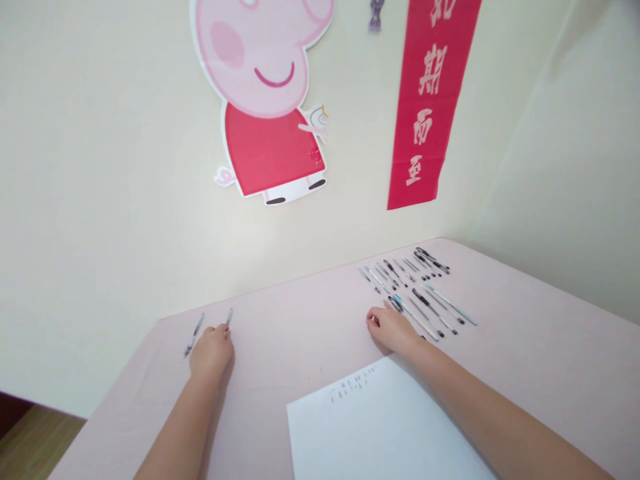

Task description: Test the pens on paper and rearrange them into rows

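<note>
My left hand [213,350] is closed at the far left of the table, its fingers pinching a slim pen [229,316] whose upper end sticks out past them. Just left of that hand lies another pen [194,335], clear-bodied with a dark end. My right hand [393,329] rests on the table with its fingers curled in, beside the nearer row of pens. A black-capped pen [395,304] and a pale pen with a blue end [417,319] lie right against it. Whatever its fingers may hold is hidden.
A white sheet of paper [345,433] with small handwriting lies between my forearms. Behind the nearer row, several more pens [393,268] lie side by side on the pink tablecloth [280,347]. On the wall are a pink pig cutout [275,147] and a red banner [425,113].
</note>
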`<act>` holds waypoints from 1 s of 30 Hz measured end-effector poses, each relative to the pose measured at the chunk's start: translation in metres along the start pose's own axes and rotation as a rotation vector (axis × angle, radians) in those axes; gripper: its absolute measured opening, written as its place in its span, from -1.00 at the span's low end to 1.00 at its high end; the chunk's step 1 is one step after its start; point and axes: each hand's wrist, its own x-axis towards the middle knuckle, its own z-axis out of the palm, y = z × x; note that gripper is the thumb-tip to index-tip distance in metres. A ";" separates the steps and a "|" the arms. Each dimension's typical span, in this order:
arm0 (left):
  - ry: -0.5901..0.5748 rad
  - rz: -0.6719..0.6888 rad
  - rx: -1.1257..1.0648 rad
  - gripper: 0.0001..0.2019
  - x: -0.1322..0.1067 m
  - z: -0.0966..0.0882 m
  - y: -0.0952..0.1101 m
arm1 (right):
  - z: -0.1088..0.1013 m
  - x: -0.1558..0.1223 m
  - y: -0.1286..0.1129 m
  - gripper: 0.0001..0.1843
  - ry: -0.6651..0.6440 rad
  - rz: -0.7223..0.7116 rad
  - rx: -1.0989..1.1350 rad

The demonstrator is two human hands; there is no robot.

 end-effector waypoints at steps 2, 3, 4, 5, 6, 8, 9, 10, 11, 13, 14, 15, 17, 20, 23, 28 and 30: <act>-0.011 -0.041 0.011 -0.62 0.005 0.001 -0.012 | -0.001 0.003 -0.001 -0.75 0.010 0.013 -0.029; -0.010 -0.055 0.017 -0.61 0.007 0.001 -0.017 | -0.002 0.006 -0.002 -0.75 0.017 0.031 -0.048; -0.011 -0.071 0.022 -0.61 0.009 0.001 -0.021 | -0.003 0.009 -0.002 -0.74 0.024 0.052 -0.068; -0.012 -0.084 0.025 -0.59 0.011 0.000 -0.024 | -0.005 0.012 -0.001 -0.74 0.033 0.074 -0.090; -0.017 -0.093 0.029 -0.59 0.013 -0.001 -0.026 | -0.007 0.016 0.000 -0.73 0.045 0.096 -0.111; -0.032 -0.096 0.031 -0.58 0.014 -0.003 -0.029 | -0.010 0.024 0.004 -0.71 0.072 0.139 -0.154; -0.039 -0.091 0.033 -0.57 0.014 -0.005 -0.029 | -0.011 0.028 0.007 -0.71 0.081 0.165 -0.174; -0.039 -0.082 0.035 -0.58 0.013 -0.007 -0.028 | -0.012 0.033 0.009 -0.70 0.086 0.192 -0.194; -0.027 -0.073 0.037 -0.58 0.012 -0.009 -0.027 | -0.013 0.038 0.012 -0.69 0.082 0.221 -0.212; 0.026 -0.040 0.043 -0.59 0.009 -0.012 -0.020 | -0.014 0.047 0.018 -0.68 0.056 0.274 -0.243; 0.062 -0.014 0.045 -0.59 0.006 -0.014 -0.014 | -0.014 0.052 0.021 -0.67 0.042 0.293 -0.253; 0.095 0.027 0.043 -0.60 0.004 -0.016 -0.008 | -0.014 0.057 0.023 -0.67 0.030 0.307 -0.260; 0.146 0.105 0.025 -0.61 -0.002 -0.019 0.010 | -0.015 0.066 0.024 -0.65 0.014 0.330 -0.264; 0.197 0.237 -0.068 -0.63 -0.013 -0.022 0.042 | -0.015 0.076 0.018 -0.66 -0.015 0.345 -0.262; 0.165 0.343 -0.203 -0.66 -0.024 -0.022 0.076 | -0.014 0.076 0.004 -0.68 -0.054 0.324 -0.253; 0.005 0.561 -0.462 -0.69 -0.043 -0.022 0.123 | -0.005 0.054 -0.027 -0.67 -0.102 0.247 -0.233; -0.080 0.623 -0.536 -0.68 -0.051 -0.022 0.139 | -0.001 0.041 -0.038 -0.67 -0.104 0.192 -0.222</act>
